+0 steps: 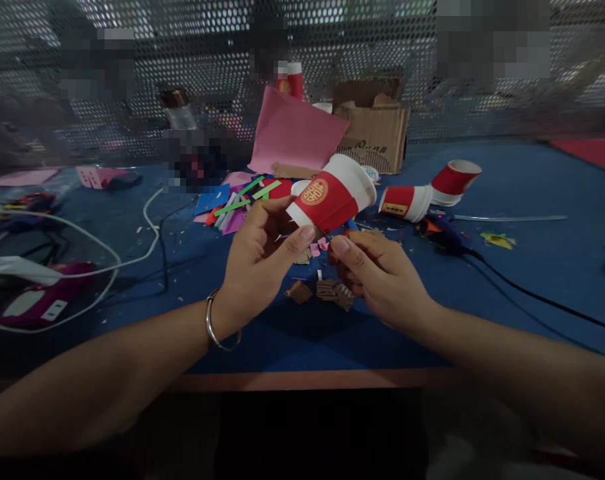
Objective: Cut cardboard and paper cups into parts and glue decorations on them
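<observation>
My left hand (262, 257), with a metal bangle at the wrist, is closed round the base of a red and white paper cup (335, 193) that lies tilted with its mouth to the upper right. A gold emblem shows on its side. My right hand (377, 273) is closed in a pinch just under the cup's base, on something small I cannot make out. Cardboard scraps (327, 291) lie on the blue table (532, 200) below both hands.
Two more red cups (430, 193) lie on their sides to the right, beside a glue gun (445, 233) with a black cord. Behind stand a pink paper sheet (295, 137), a cardboard box (377, 130) and coloured paper strips (237, 203). White cables (82, 240) run at left.
</observation>
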Action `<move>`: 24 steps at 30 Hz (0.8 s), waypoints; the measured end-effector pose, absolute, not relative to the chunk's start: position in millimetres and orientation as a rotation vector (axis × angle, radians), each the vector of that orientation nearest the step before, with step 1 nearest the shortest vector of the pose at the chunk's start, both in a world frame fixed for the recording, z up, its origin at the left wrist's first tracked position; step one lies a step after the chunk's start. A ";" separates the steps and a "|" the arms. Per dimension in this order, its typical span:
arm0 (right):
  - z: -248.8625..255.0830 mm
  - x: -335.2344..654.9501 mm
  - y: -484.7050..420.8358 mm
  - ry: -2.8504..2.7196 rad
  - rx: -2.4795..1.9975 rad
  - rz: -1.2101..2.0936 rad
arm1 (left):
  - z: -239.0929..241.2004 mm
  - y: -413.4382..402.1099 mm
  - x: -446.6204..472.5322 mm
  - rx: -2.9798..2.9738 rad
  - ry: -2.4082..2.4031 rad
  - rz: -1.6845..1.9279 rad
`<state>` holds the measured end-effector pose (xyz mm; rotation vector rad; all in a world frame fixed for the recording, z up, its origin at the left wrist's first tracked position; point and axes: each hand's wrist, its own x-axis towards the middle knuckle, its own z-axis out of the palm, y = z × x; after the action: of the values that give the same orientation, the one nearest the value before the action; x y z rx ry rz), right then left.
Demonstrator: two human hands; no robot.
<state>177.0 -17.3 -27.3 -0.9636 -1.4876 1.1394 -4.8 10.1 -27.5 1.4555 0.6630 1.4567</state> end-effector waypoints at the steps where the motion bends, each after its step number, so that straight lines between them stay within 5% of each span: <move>1: -27.0 176.7 -17.6 -1.487 -0.965 1.139 | -27.2 10.1 -4.4 1.416 0.669 1.436; 18: -30.0 177.3 -22.0 -1.448 -0.985 1.145 | -30.1 7.5 -12.3 1.979 0.806 1.430; 24: -23.6 177.3 -21.0 -1.434 -0.922 1.149 | -21.1 8.4 -7.4 1.460 0.720 1.375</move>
<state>177.3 -21.0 -23.6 -0.9219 -1.4337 1.1495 -7.4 8.4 -21.1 1.4603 0.7200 1.3754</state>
